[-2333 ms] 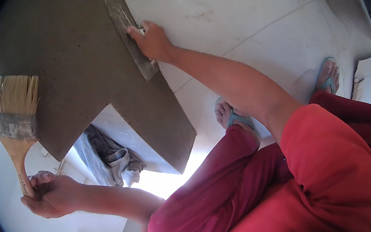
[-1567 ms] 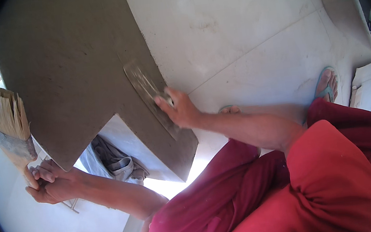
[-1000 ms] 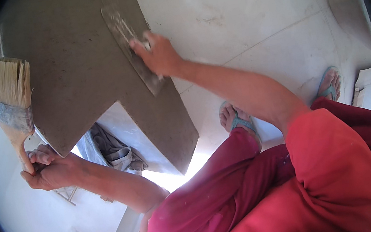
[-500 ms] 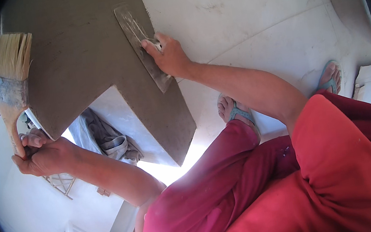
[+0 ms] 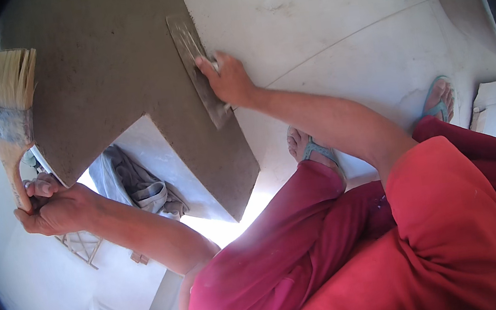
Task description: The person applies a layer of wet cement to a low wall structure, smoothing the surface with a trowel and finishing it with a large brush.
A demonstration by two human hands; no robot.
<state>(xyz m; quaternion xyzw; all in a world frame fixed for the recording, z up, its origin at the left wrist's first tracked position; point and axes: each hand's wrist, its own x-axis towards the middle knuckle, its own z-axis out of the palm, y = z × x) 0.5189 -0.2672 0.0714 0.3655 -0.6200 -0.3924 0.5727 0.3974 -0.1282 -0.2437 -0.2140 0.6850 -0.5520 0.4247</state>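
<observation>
My right hand grips the trowel flat on the grey plaster; my left hand clutches the brush upright; tilting the trowel's edge could gouge the wet surface.

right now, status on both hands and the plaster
Left hand gripping wide brush, bristles up. Right hand pressing trowel on grey plaster. Nothing blocking.

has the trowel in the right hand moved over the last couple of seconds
Yes. The trowel under the right hand slid down the grey plaster edge toward its lower corner, then back up; it now sits near the top again.
</observation>
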